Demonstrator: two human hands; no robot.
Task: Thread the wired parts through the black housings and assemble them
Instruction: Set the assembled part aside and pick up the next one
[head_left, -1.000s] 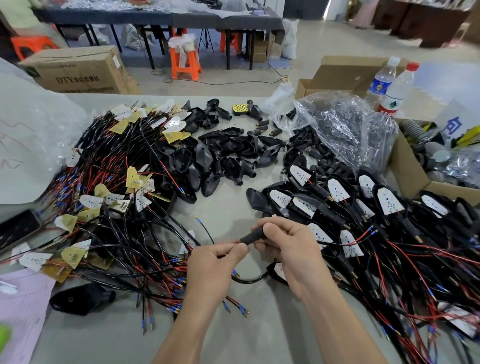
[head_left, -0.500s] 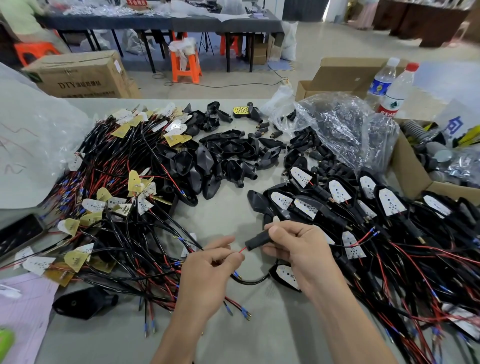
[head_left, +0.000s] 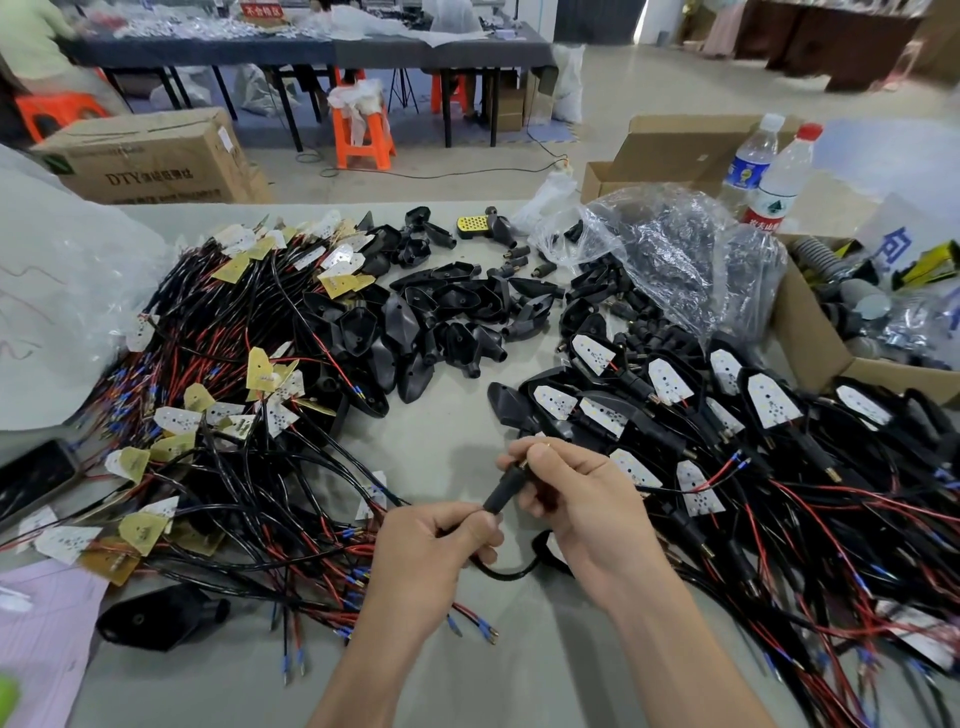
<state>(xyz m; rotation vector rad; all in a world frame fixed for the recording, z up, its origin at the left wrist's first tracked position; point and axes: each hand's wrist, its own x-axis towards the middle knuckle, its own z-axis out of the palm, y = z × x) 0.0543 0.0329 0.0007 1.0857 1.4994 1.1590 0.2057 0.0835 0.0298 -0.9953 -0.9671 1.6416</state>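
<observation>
My right hand (head_left: 576, 499) grips a small black tubular housing (head_left: 505, 491) near the table's front middle, tilted up to the right. My left hand (head_left: 431, 551) pinches the black wire right at the tube's lower end. That wire (head_left: 506, 571) loops below both hands to a part half hidden under my right wrist. A heap of wired LED boards (head_left: 223, 410) lies to the left. Empty black housings (head_left: 447, 317) are piled at the middle back. Assembled units (head_left: 675, 410) with white boards lie to the right.
A phone (head_left: 31, 478) and a pink sheet (head_left: 41, 639) lie at the left edge. A crumpled clear bag (head_left: 675, 260), two water bottles (head_left: 774, 182) and a cardboard box (head_left: 810, 338) of parts stand at the back right. A loose black housing (head_left: 156, 618) rests front left.
My left hand has slid right along the wire until it meets the tube's lower end. The red wire tip seen at the tube's mouth is out of sight. My right hand shifted slightly.
</observation>
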